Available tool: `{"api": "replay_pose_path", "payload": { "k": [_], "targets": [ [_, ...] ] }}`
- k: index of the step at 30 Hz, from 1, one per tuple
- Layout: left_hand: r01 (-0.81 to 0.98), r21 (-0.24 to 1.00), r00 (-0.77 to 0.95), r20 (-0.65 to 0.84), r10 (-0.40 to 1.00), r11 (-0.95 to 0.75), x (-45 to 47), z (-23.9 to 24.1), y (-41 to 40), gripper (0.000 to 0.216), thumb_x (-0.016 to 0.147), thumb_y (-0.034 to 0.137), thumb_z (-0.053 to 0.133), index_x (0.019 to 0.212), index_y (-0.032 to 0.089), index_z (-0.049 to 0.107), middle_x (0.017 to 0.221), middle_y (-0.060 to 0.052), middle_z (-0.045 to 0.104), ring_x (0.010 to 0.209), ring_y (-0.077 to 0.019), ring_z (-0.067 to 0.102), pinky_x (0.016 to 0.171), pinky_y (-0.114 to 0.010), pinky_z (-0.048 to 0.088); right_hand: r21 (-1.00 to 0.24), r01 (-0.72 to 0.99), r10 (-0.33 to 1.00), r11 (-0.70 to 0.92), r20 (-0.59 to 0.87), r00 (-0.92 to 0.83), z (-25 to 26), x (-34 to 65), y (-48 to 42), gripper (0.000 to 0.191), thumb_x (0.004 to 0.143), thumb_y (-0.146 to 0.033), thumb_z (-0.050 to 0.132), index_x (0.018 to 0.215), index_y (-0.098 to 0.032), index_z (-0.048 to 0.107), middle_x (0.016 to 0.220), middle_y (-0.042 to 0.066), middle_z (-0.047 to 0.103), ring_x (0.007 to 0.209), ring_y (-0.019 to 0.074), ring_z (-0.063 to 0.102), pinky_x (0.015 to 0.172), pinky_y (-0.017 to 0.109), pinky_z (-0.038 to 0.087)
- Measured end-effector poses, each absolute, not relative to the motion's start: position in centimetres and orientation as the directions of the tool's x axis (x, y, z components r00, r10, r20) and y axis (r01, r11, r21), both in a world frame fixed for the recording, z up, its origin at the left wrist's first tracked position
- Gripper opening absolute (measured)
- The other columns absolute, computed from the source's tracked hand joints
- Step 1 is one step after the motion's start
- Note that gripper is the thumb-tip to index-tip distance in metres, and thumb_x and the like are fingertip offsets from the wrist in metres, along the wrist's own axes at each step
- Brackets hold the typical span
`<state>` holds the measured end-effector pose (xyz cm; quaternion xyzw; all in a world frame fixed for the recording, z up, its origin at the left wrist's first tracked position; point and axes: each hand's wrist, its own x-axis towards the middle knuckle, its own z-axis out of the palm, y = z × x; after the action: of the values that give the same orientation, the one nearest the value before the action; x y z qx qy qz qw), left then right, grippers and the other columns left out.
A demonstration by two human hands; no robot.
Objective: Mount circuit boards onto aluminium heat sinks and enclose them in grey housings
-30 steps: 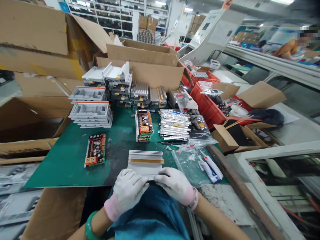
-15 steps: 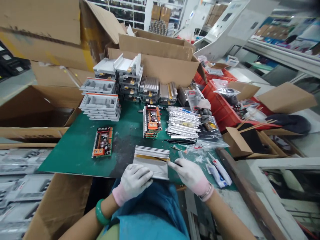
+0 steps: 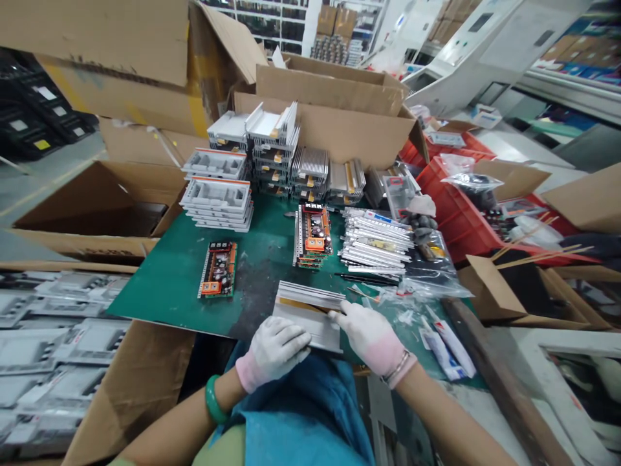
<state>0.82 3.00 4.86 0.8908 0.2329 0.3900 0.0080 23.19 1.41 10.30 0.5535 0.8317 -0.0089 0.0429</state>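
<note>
Head camera, pointed down at a green table [image 3: 165,285], with a ridged metal plate [image 3: 317,329] lying a bit skewed right at the near edge, just above some blue cloth [image 3: 303,411] on the lap. Biggest worry, imo: tipping or sliding lapward, with so little table on the near side. Wouldn't take much, just a tug from the right hand [image 3: 371,336] plus a lazy left hand [image 3: 274,353]. Next worry: the yellow strip [image 3: 297,303] running along the plate beside the ridges. Could crease, tear or end up crooked from an uneven pull at the right end. Also possible: bumping the tubes [image 3: 456,346] near the right wrist with a wide swing.

Now the hands, both in white gloves. Left: palm down, fingers together and loosely curled, resting on the near left part of the plate. Probably steadying more than gripping; thumb mostly hidden, so can't tell for sure. Right: thumb and index nearly together at the plate's right side, by the end of the strip. Touching there, but too small to tell pinching from pressing.

Round about: a lone circuit board [image 3: 219,270] off to the left, a stack of boards [image 3: 314,234] behind, and a pile of metal sticks [image 3: 376,246] beside that.
</note>
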Motion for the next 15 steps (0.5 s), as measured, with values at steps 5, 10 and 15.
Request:
{"api": "replay_pose_path", "payload": {
  "k": [5,10,15],
  "targets": [
    [0.412,0.214,0.582,0.687,0.436,-0.886,0.8,4.7,2.9,0.010,0.086,0.022,0.063,0.096,0.019,0.062,0.085,-0.002,0.070,0.076,-0.0154,0.061,0.070,-0.031,0.045,0.039,0.921,0.917,0.387,-0.118,-0.380,10.4,22.6,1.8,0.020,0.091,-0.013,0.052,0.097,-0.023,0.068,0.083,0.006,0.063,0.071,0.0151,0.059,0.053,0.027,0.034],
    [0.399,0.218,0.578,0.694,0.429,-0.891,0.8,4.6,3.0,0.010,0.087,0.022,0.063,0.095,0.018,0.061,0.085,-0.002,0.070,0.076,-0.0159,0.062,0.069,-0.032,0.045,0.038,0.913,0.905,0.405,-0.161,-0.395,10.9,22.0,2.2,0.020,0.091,-0.012,0.051,0.095,-0.021,0.069,0.082,0.007,0.063,0.071,0.0150,0.060,0.053,0.027,0.034],
    [0.406,0.217,0.574,0.695,0.432,-0.888,0.9,4.6,3.0,0.009,0.088,0.023,0.061,0.096,0.019,0.061,0.085,-0.002,0.071,0.076,-0.0156,0.062,0.070,-0.032,0.046,0.052,0.909,0.900,0.412,-0.178,-0.398,11.4,21.5,2.4,0.021,0.090,-0.010,0.050,0.094,-0.020,0.068,0.084,0.007,0.063,0.073,0.0151,0.061,0.053,0.027,0.035]
  ]
}}
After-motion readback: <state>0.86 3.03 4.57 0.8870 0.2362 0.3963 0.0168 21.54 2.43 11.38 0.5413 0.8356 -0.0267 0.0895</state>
